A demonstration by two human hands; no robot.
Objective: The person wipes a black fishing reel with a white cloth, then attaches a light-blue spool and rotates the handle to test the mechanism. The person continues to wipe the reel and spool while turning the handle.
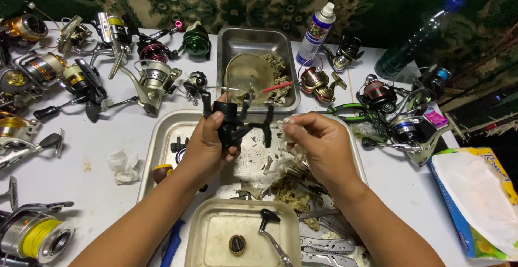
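Left hand (208, 148) closed around black metal fishing-reel rotor part (233, 121), held above large steel tray (162, 137) at table centre; right hand (318, 143) pinches crumpled white tissue wad (286, 129) just beside the part, w/ fingers curled shut on it. Nearby: smaller steel pan (253, 37) w/ clear bowl behind, white spray can (317, 32), cream plastic tray (216, 240) in front, assorted spinning reels both sides.

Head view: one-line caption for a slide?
Left hand holds a black reel part over a metal tray; right hand pinches white tissue.
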